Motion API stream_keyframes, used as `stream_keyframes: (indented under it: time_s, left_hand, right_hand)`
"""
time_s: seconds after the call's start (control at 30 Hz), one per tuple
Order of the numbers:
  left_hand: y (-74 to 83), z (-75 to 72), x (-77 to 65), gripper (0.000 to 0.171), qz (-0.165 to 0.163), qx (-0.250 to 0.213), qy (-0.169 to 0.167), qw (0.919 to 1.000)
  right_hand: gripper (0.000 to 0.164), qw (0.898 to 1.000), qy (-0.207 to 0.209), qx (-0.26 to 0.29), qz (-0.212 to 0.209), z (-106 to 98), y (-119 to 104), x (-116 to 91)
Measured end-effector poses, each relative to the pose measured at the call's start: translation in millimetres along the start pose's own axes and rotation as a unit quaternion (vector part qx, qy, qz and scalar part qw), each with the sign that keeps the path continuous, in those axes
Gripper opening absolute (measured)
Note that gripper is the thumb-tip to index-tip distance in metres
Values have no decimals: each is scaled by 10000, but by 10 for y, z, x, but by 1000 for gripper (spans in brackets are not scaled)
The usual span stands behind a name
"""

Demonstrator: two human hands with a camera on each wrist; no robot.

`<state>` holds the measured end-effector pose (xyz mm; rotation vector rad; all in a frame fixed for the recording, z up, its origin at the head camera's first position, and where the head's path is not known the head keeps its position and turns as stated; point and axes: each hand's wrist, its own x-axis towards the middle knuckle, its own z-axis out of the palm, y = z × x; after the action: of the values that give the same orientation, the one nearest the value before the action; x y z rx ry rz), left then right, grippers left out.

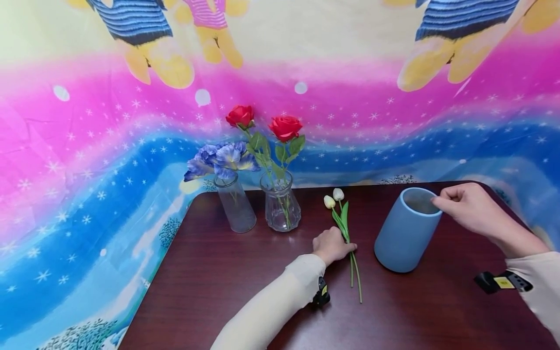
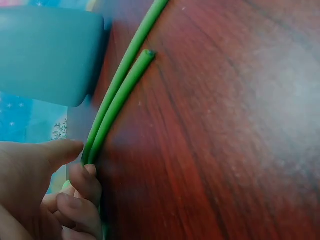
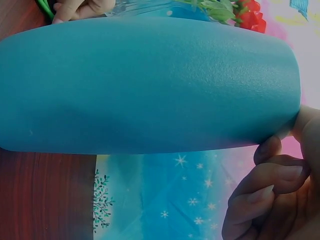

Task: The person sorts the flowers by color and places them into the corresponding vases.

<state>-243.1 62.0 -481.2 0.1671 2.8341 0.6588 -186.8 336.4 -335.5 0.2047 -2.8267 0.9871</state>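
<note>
Two white tulips [image 1: 343,218] with green leaves lie along the tabletop, their stems [image 2: 116,95] pointing toward the near edge. My left hand [image 1: 331,245] pinches these stems between thumb and curled fingers, low over the wood. To the right, a blue vase [image 1: 404,238] stands with its mouth upward. Thumb and fingers of my right hand [image 1: 468,209] pinch the vase's rim on its right side. In the right wrist view the smooth wall of the vase [image 3: 150,90] fills the middle, and the right hand's other fingers [image 3: 260,197] curl beside the rim.
On the dark wooden table [image 1: 210,291], a slim glass vase [image 1: 238,209] holds blue-purple flowers [image 1: 223,158]. Beside it, a clear glass vase [image 1: 282,214] holds two red roses [image 1: 285,128]. A patterned cloth [image 1: 341,112] hangs behind the table's back edge.
</note>
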Motion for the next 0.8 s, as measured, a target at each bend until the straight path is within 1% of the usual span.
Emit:
stream_keyframes:
  time_s: [0.13, 0.23, 0.43, 0.53, 0.63, 0.8]
  left_hand:
    - [17, 15, 32, 50, -133, -23, -11, 9999]
    - [22, 5, 29, 49, -179, -14, 4, 9998]
    - [-26, -15, -10, 49, -165, -259, -73, 9995]
    - [-38, -50, -55, 49, -60, -441, -31, 9990]
    - [-39, -102, -104, 50, 114, -648, -21, 9978]
    - [-21, -213, -236, 54, 555, -899, 3, 9944]
  right_hand:
    - [45, 10000, 1, 19, -6, 4, 0, -3]
    - [45, 10000, 6, 39, -14, 6, 2, -3]
    - [45, 10000, -26, 66, 22, 7, 7, 0]
    - [45, 9999, -52, 63, 75, 3, 9, -3]
    - [45, 9999, -65, 61, 106, 3, 10, -1]
    - [45, 9999, -88, 83, 115, 7, 8, 7]
